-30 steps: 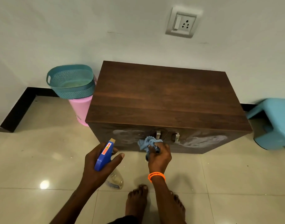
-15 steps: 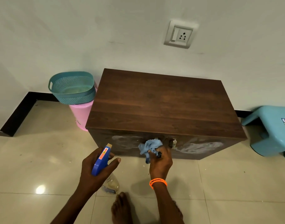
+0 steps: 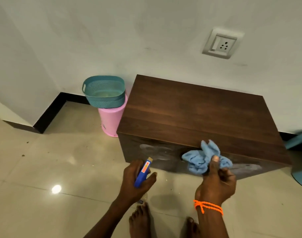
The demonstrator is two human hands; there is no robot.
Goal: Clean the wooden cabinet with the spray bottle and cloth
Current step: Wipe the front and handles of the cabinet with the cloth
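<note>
I note the right hand pinching the bunched blue cloth against the wooden cabinet front, lower centre-right. The left hand wraps the spray bottle at lower centre. I judge firm overlapping strokes should clear the white residue.

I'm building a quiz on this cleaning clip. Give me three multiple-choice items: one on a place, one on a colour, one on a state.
1. Where does the teal basket sit?
A. on the pink bin
B. on the cabinet
C. on the floor

2. What colour is the cloth?
A. white
B. light blue
C. orange

3. What is the left hand doing?
A. hanging idle
B. pressing the cabinet top
C. gripping the spray bottle

Key: 1 A, the basket rests on the bin's top; 2 B, the cloth in the right hand is light blue; 3 C, its fingers wrap the bottle.
</note>
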